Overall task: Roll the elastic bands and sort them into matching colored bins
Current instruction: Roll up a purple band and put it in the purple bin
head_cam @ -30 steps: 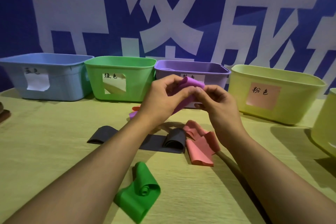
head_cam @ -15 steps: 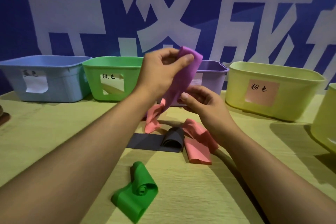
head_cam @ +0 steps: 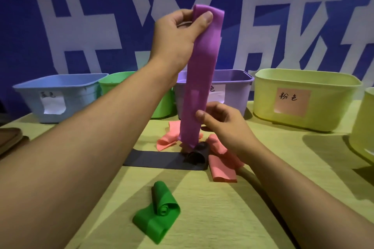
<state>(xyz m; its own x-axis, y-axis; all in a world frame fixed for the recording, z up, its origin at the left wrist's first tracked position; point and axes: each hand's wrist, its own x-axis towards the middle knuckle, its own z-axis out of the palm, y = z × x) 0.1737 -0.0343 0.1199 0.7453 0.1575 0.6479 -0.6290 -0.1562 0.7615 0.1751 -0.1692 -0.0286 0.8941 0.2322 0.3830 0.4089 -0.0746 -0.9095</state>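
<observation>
My left hand (head_cam: 178,34) pinches the top of a purple elastic band (head_cam: 199,79) and holds it high, so the band hangs straight down. My right hand (head_cam: 224,123) pinches the band lower down, thumb in front. Under it on the table lie pink bands (head_cam: 221,164), a black band (head_cam: 162,160) partly rolled, and a green band (head_cam: 159,211) partly rolled. At the back stand a blue bin (head_cam: 58,95), a green bin (head_cam: 164,107), a purple bin (head_cam: 234,89) and a yellow-green bin (head_cam: 303,97) with a pink label.
Another yellow-green bin (head_cam: 364,123) is cut off at the right edge. A brown object (head_cam: 9,137) lies at the left edge. The yellow-green table (head_cam: 283,178) meets a blue wall with white characters (head_cam: 81,26).
My left hand has lifted the purple band much higher, and the band has unrolled to hang full length. My right hand moved down along it. The pink band dropped back onto the table.
</observation>
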